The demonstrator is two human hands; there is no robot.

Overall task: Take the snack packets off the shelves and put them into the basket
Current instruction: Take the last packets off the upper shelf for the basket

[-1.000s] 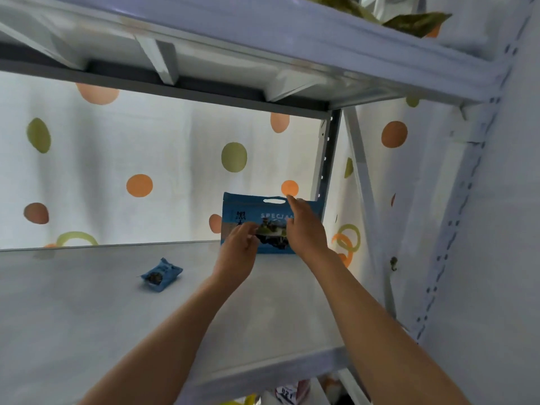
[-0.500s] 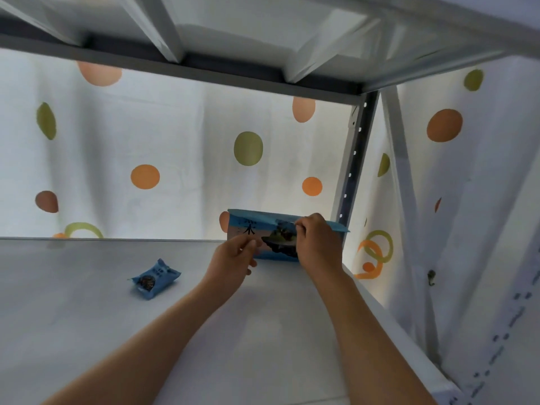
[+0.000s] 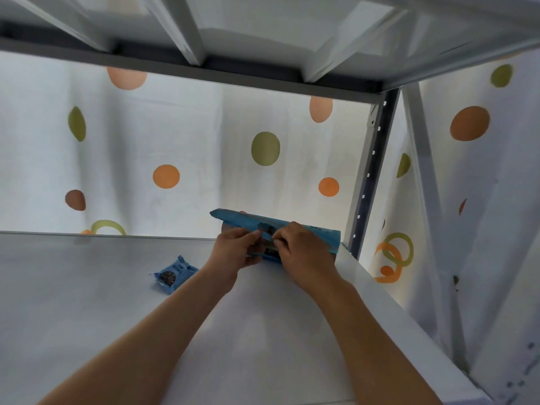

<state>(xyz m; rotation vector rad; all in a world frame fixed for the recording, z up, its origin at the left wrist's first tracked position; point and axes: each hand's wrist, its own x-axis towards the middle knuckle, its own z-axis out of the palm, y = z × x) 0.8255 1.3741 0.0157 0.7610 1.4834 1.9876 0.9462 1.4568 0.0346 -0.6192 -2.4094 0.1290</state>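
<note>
Both the left hand [image 3: 238,249] and right hand [image 3: 301,250] are pinching the large blue packet [image 3: 318,233] at the shelf [image 3: 87,302] back, while the small blue packet [image 3: 173,274] is waiting untouched and no basket is showing.

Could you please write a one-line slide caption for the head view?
Both hands, left and right, grip a blue pouch at the shelf back; a small packet lies nearby.

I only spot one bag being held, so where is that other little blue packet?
The small packet lies flat on the shelf, left of the left hand and apart from it.
</note>
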